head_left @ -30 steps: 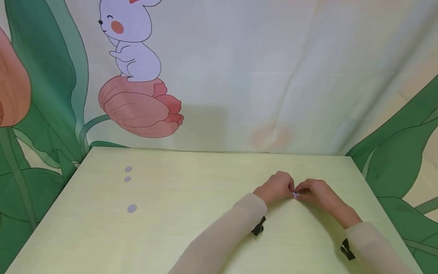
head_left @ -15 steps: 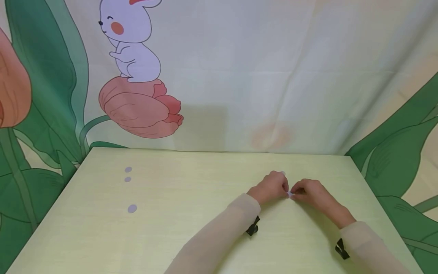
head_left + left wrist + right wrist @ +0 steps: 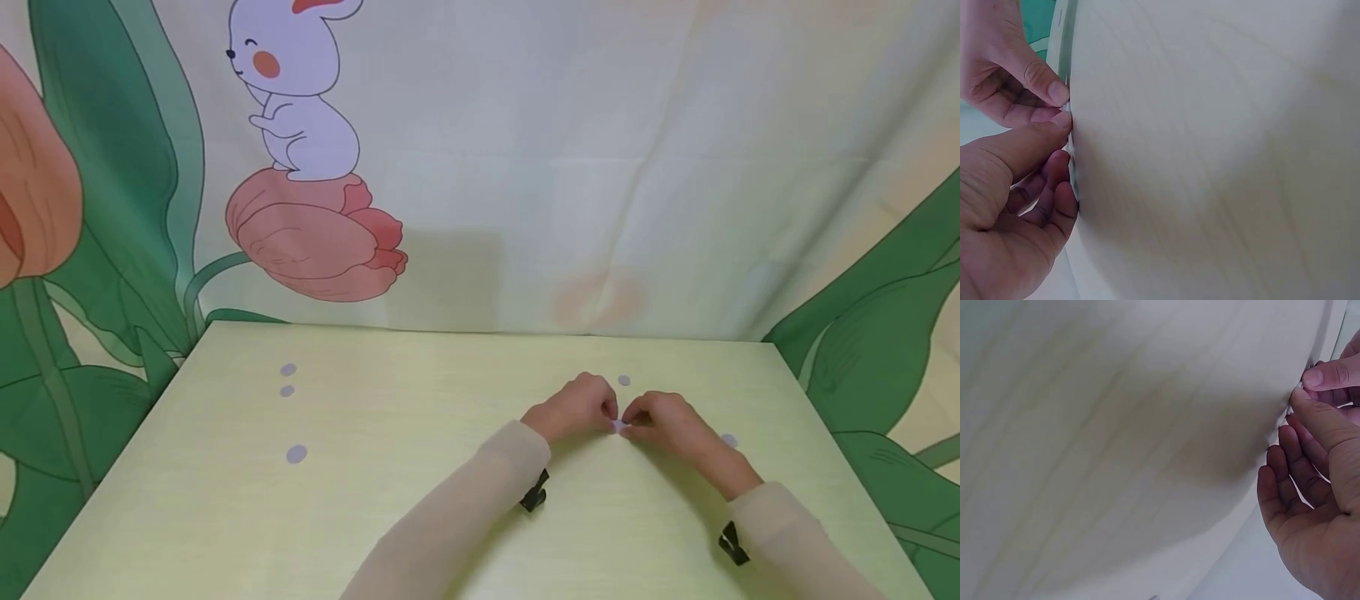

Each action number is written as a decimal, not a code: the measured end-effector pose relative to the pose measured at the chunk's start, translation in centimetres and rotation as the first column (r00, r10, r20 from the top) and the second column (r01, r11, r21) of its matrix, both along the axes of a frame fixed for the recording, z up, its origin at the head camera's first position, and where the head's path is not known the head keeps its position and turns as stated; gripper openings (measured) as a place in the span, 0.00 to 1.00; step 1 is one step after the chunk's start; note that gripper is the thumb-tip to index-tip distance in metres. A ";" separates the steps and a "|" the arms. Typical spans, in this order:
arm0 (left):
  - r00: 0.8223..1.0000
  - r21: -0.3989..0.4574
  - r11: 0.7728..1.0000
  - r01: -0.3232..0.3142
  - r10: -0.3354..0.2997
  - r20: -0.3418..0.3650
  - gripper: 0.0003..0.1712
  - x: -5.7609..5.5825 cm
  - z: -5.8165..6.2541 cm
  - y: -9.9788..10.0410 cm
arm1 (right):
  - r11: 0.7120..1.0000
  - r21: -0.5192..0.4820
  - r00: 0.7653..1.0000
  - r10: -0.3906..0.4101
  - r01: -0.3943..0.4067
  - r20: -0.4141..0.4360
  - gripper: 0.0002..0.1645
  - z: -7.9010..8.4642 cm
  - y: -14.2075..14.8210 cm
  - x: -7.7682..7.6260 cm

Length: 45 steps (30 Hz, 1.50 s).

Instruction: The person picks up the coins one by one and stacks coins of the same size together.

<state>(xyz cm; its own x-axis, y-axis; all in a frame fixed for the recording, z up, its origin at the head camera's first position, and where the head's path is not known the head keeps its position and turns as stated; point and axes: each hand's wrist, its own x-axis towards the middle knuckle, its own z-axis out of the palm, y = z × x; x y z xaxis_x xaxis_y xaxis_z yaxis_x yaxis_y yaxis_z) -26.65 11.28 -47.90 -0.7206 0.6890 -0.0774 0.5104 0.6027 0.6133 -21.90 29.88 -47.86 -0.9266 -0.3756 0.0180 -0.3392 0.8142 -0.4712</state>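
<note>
A small pale purple paper-like disc lies between both hands' fingertips at the tabletop, mostly covered by them. My left hand pinches its left edge with thumb and forefinger. From the right, my right hand pinches the opposite edge. Thumb and finger tips of the two hands almost meet in both wrist views, low against the pale surface, where only a sliver of the disc shows. Just behind the hands sits another purple disc. Beyond my right wrist, a further disc is partly hidden.
On the left of the pale yellow-green table are three flat purple discs: a far one, a smaller one and a nearer one. A printed cloth hangs behind the table's back edge.
Both hands have slid left together across the table with the disc between them. The discs behind my left hand and beside my right wrist have come into sight.
</note>
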 end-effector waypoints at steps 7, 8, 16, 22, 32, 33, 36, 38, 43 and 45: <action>1.000 0.007 1.000 0.017 -0.017 -0.009 0.02 0.0 0.1 -1.2 | 1.000 -0.001 1.000 0.025 -0.025 -0.008 0.04 -0.1 -1.0 -0.2; 1.000 0.009 1.000 0.020 -0.020 -0.011 0.02 -0.1 0.1 -1.3 | 1.000 -0.003 1.000 0.024 -0.024 -0.007 0.04 -0.1 -1.2 -0.2; 0.999 0.006 0.999 0.047 -0.046 -0.021 0.02 -0.1 0.3 -2.6 | 0.999 0.010 0.999 0.032 -0.032 -0.017 0.04 0.3 -2.7 0.1; 0.999 0.002 0.999 0.048 -0.048 -0.019 0.02 0.1 0.5 -3.5 | 0.999 0.009 0.999 0.044 -0.044 -0.007 0.04 0.2 -3.3 0.0; 0.999 -0.012 0.999 0.042 -0.043 -0.012 0.02 0.6 0.9 -4.5 | 0.998 0.010 0.998 0.062 -0.062 -0.015 0.04 0.1 -4.1 -0.2; 0.999 -0.016 0.999 0.042 -0.042 -0.016 0.02 0.6 0.9 -4.5 | 0.998 0.012 0.998 0.067 -0.067 -0.019 0.04 0.1 -4.2 -0.2; 0.999 -0.018 0.999 0.042 -0.043 -0.034 0.02 0.7 0.8 -4.7 | 0.997 0.021 0.997 0.077 -0.076 -0.029 0.04 0.0 -4.4 -0.2; 0.998 -0.014 0.999 0.040 -0.041 -0.040 0.02 0.7 0.7 -4.8 | 0.997 0.026 0.997 0.077 -0.077 -0.029 0.04 0.1 -4.6 -0.2; 0.999 0.002 1.000 0.023 -0.023 -0.035 0.02 0.6 0.5 -5.1 | 0.997 0.023 0.998 0.070 -0.069 -0.008 0.04 0.2 -4.8 -0.2; 0.999 0.008 1.000 0.017 -0.016 -0.031 0.02 0.6 0.4 -5.3 | 0.997 0.017 0.998 0.069 -0.069 -0.002 0.04 0.3 -4.9 -0.2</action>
<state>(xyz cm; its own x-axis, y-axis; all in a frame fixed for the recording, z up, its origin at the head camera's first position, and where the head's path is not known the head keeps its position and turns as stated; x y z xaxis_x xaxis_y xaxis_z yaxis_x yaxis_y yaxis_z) -26.09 6.01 -47.52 -0.7111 0.7014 -0.0493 0.5392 0.5891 0.6018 -22.09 24.97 -47.60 -0.8982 -0.4394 0.0137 -0.3966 0.7966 -0.4562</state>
